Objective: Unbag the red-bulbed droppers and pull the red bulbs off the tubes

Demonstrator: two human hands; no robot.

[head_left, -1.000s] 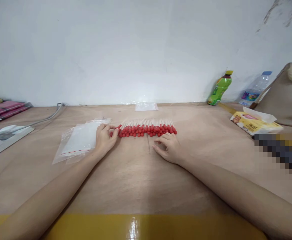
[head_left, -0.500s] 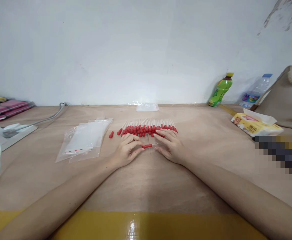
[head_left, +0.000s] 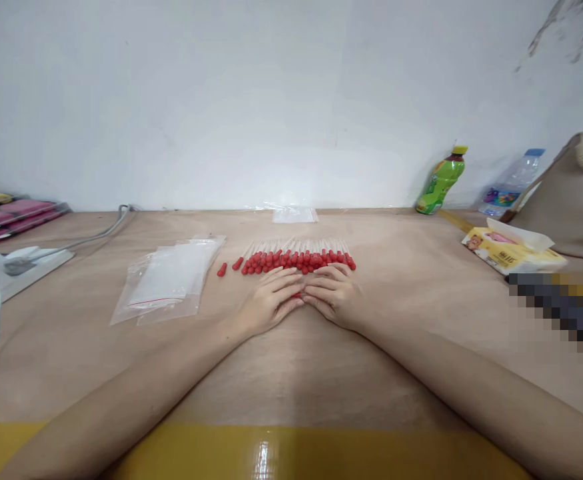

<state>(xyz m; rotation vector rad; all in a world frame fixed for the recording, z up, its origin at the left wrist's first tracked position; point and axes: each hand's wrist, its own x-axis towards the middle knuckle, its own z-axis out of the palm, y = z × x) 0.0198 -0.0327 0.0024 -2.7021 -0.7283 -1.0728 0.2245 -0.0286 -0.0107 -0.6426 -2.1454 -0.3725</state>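
Observation:
Many clear droppers with red bulbs [head_left: 298, 259] lie side by side at the middle of the table, thin ends towards the wall. Just in front of them my left hand [head_left: 274, 300] and my right hand [head_left: 334, 295] meet at the fingertips. Between them a bit of a red bulb [head_left: 296, 295] shows, pinched in the fingers of my left hand. My right hand's fingers are closed at its other end, where the clear tube is hidden. Two loose red bulbs, one of them [head_left: 222, 269] further out, lie left of the row.
Clear plastic bags [head_left: 171, 277] lie on the left, beyond them a power strip [head_left: 41, 267] with cables and pink packs [head_left: 21, 217]. At the right stand a green bottle [head_left: 441, 181], a clear bottle [head_left: 514, 180], a tissue pack [head_left: 508, 252] and a beige bag [head_left: 566, 200].
My left hand has moved right and my right hand slightly left, so their fingertips now meet. The red bulb and clear tube between them are now mostly covered.

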